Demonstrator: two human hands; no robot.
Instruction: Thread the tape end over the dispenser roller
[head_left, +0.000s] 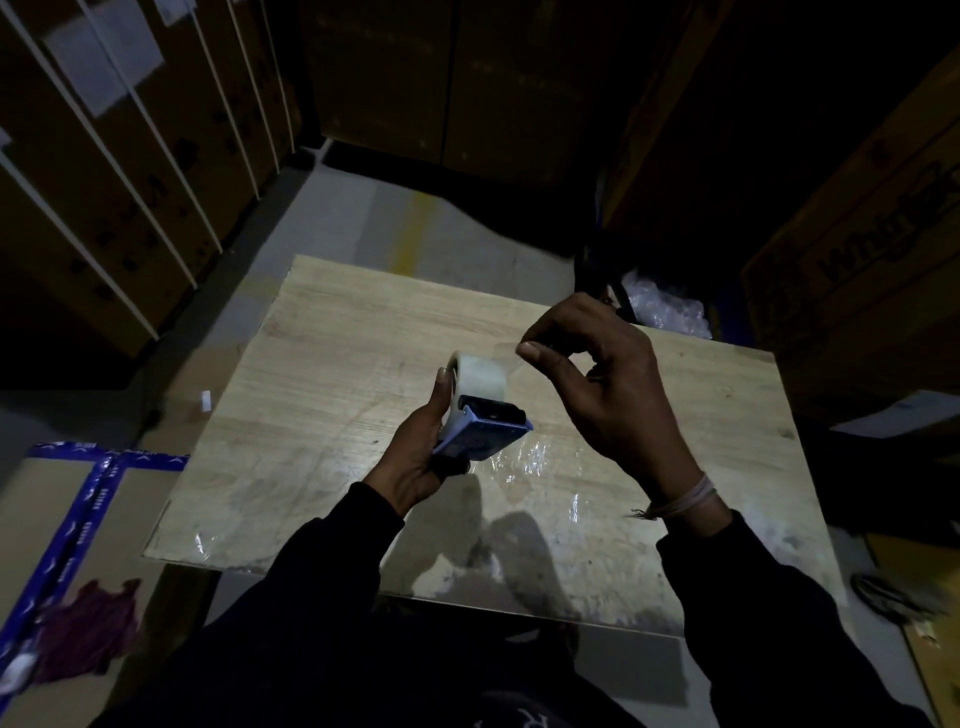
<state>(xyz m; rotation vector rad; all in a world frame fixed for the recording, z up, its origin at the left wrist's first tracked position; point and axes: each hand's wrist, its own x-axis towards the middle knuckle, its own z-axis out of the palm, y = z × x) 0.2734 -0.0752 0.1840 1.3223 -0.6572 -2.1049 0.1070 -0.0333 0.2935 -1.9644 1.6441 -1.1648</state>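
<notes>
My left hand (421, 452) grips a blue tape dispenser (483, 431) above a wooden table (322, 374). A roll of clear tape (480, 376) sits on the dispenser, and my left thumb lies along the roll's side. My right hand (597, 379) hovers just right of the roll. Its thumb and forefinger pinch the clear tape's free end (522, 347), which stretches faintly from the roll. A thread band circles my right wrist. Both arms wear dark sleeves.
Clear film (530, 460) lies stuck on the tabletop under my hands. A cardboard box with blue tape (78, 519) and a maroon cloth (88, 629) sit at lower left. Strapped cartons (119, 171) stand at left, a printed carton (872, 249) at right, bubble wrap (665, 306) behind the table.
</notes>
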